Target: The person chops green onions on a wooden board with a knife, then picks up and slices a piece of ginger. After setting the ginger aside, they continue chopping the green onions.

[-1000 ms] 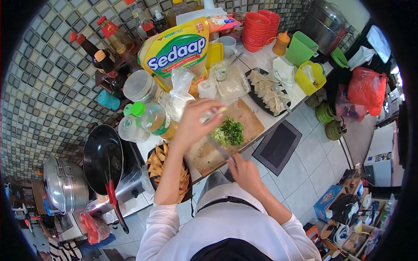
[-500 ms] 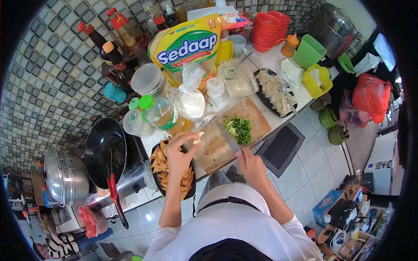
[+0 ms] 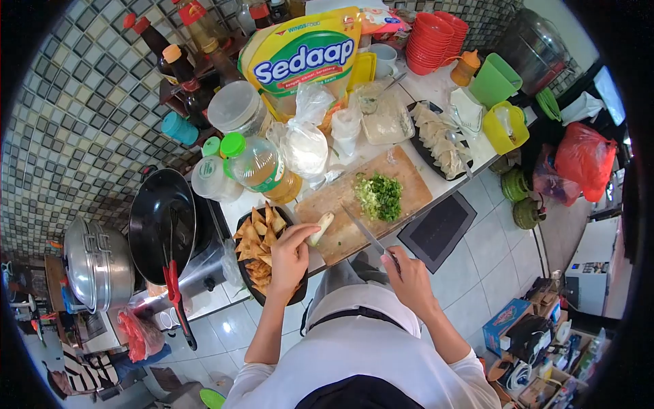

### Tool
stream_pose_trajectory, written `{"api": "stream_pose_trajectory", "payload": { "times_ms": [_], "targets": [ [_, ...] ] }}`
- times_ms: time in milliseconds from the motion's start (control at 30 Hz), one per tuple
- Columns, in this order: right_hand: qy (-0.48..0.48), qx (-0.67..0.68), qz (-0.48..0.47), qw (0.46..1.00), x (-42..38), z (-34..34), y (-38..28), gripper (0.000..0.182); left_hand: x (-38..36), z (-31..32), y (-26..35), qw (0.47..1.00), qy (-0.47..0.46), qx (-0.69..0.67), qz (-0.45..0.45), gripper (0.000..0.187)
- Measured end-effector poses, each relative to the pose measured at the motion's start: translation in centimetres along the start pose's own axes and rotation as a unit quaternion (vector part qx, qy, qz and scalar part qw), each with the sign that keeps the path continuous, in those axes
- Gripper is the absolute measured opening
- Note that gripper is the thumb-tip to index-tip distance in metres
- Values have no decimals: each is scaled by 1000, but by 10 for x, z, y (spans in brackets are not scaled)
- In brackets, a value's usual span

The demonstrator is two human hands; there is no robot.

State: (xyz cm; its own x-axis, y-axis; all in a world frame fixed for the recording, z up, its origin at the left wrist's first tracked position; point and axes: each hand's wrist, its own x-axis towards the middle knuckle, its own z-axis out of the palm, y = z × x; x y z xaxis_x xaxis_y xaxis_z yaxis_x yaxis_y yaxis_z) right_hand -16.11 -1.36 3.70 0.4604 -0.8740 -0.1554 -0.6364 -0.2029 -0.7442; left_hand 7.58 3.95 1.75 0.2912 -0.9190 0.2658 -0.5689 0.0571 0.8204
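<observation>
My left hand (image 3: 291, 253) is closed on a short white spring onion stalk (image 3: 321, 228), its fingertips at the left edge of the wooden cutting board (image 3: 323, 204). My right hand (image 3: 411, 276) grips a knife (image 3: 366, 232) by the handle. The blade lies slantwise over the board, its tip pointing up and left between the stalk and a pile of chopped green spring onion (image 3: 379, 198). Beneath my left hand and beside the board stands a black plate of fried triangular pastries (image 3: 255, 235), partly covered by the hand.
An oil bottle (image 3: 255, 167), a knotted bag of white powder (image 3: 303, 148) and a yellow Sedaap pouch (image 3: 303, 61) stand behind the board. To the right is a black plate of folded dumplings (image 3: 439, 140). At left, a wok (image 3: 160, 225) holds red-handled tongs (image 3: 174, 293).
My left hand has come down to the board's left edge with the white stalk. My right hand has drawn the knife back and right, away from the chopped pile.
</observation>
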Motion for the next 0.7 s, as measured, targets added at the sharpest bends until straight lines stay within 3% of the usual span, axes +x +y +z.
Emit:
{"api": "stream_pose_trajectory", "payload": {
  "times_ms": [67, 133, 200, 267, 700],
  "targets": [
    [0, 4, -13, 1000, -1, 1, -1, 19, -2, 4, 3, 996, 38, -4, -77, 32],
    [7, 3, -15, 1000, 1, 3, -3, 19, 0, 12, -2, 997, 69, 11, -46, 25],
    [12, 3, -17, 1000, 3, 5, -6, 19, 1, 16, 4, 986, 100, 137, -8, 21],
    [29, 21, -24, 999, 5, 2, -9, 20, -2, 24, -6, 984, 101, 146, -16, 29],
    [-68, 94, -1, 993, 13, 14, -18, 23, 0, 37, 7, 965, 72, 254, 3, 19]
  ]
}}
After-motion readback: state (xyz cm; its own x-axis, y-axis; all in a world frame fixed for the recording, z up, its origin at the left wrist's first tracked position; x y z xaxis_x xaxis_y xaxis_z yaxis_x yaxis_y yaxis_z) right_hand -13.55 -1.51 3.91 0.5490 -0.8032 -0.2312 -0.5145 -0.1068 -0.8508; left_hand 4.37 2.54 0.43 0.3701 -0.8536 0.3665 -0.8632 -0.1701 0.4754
